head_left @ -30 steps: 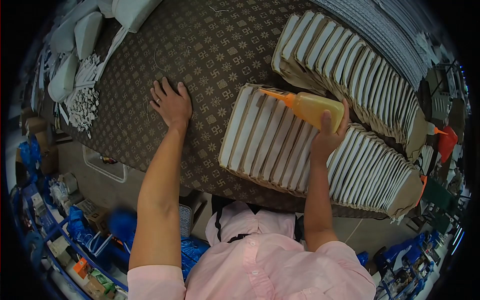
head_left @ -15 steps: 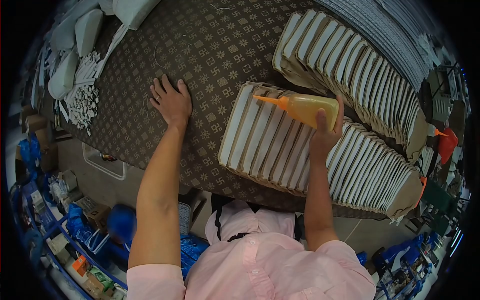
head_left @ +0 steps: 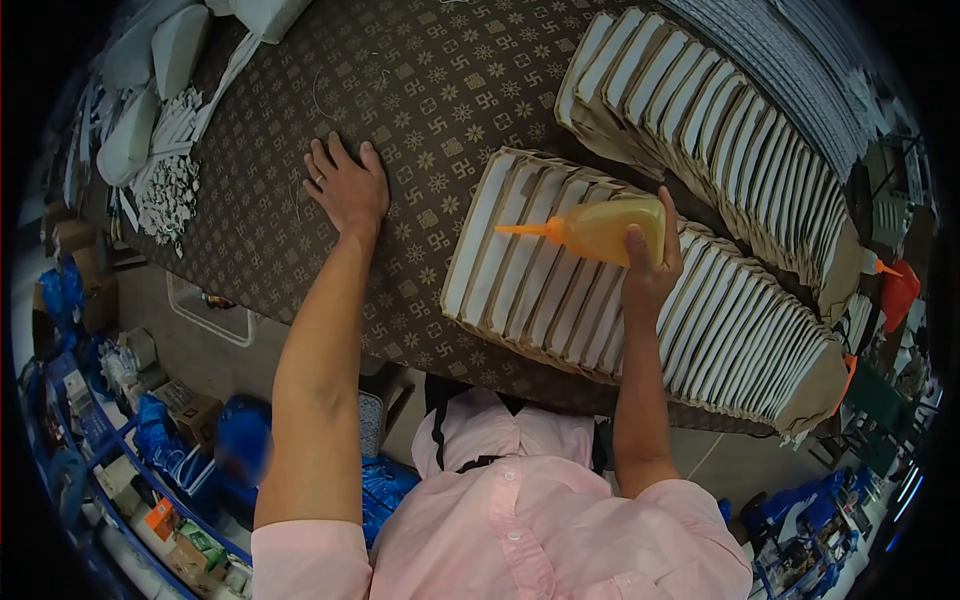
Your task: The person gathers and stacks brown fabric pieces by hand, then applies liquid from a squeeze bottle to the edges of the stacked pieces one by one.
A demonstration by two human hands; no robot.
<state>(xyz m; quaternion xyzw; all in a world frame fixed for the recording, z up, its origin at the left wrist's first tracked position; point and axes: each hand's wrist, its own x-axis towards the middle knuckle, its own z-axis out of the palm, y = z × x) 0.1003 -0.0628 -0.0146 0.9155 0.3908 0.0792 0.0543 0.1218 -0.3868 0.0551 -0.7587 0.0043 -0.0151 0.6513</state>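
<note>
My right hand (head_left: 652, 255) grips a squeeze bottle (head_left: 612, 228) of yellowish liquid with a long orange nozzle. The bottle lies sideways over a fanned row of brown paper pieces with white strips (head_left: 560, 290), and its nozzle points left across the strips near the row's left end. Flat on the dark patterned tablecloth (head_left: 420, 180), left of that row, rests my left hand (head_left: 350, 190), fingers spread and holding nothing. A second fanned row (head_left: 700, 110) of the same pieces lies behind, at the upper right.
At the table's left end sit a pile of small white pieces (head_left: 168, 200) and white padded shapes (head_left: 130, 140). A red bottle (head_left: 900, 295) with an orange tip stands at the far right. Blue shelving (head_left: 110, 440) with boxes and bags is at lower left.
The bottle in my right hand has shifted slightly left and down, its nozzle now lower over the strips. My left hand stays flat on the cloth.
</note>
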